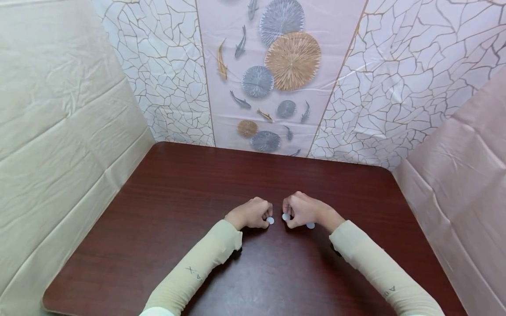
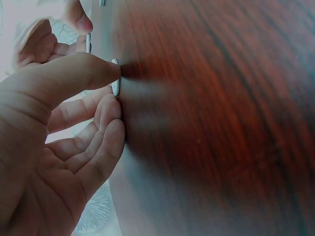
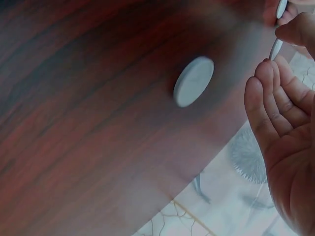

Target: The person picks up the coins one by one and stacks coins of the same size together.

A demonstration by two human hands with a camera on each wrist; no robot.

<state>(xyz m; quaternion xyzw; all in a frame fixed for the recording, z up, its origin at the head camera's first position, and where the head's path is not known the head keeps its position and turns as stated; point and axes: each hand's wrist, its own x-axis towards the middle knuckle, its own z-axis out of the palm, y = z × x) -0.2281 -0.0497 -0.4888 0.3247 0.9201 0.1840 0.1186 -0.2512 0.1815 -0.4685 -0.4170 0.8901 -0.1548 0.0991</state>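
Three small white discs are in the head view, close to the middle of the table. My left hand (image 1: 253, 213) pinches one white disc (image 1: 270, 220) between thumb and fingers, low at the tabletop. Facing it a short gap away, my right hand (image 1: 304, 210) pinches a second white disc (image 1: 286, 217). The third white disc (image 3: 194, 81) lies flat on the wood, apart from the fingers; in the head view it is partly hidden below the right hand. In the left wrist view, the left disc (image 2: 116, 87) is seen edge-on between thumb and fingertips.
A dark reddish-brown wooden table (image 1: 178, 184) with rounded corners bears the discs. Behind it hangs a patterned cloth (image 1: 292, 61) with fish and round motifs. Pale cloth walls (image 1: 59, 109) stand along the left and right sides.
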